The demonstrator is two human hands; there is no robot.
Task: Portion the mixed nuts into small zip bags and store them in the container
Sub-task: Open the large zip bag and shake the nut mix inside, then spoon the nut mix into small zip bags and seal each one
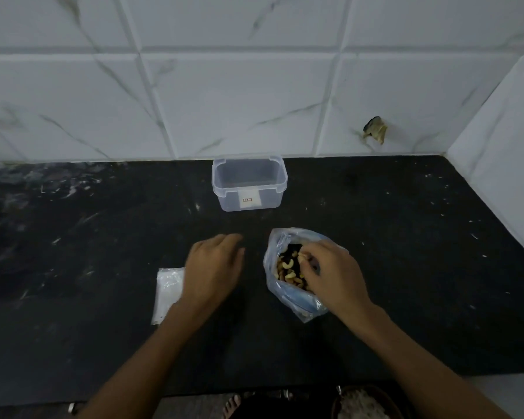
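A clear plastic bag of mixed nuts (288, 267) lies open on the black counter, cashews and dark pieces showing at its mouth. My right hand (330, 273) reaches into that mouth, fingers curled among the nuts. My left hand (214, 264) hovers palm down just left of the bag, fingers loosely apart, holding nothing. Small clear zip bags (167, 293) lie flat on the counter, partly hidden under my left wrist. An open, lidless translucent container (250, 184) stands near the tiled wall, with nothing visible inside.
The black counter (406, 267) runs to a white tiled wall at the back and right. Its front edge is near the frame's bottom. Below it I see a foot and a bowl-like object (366, 403) on the floor.
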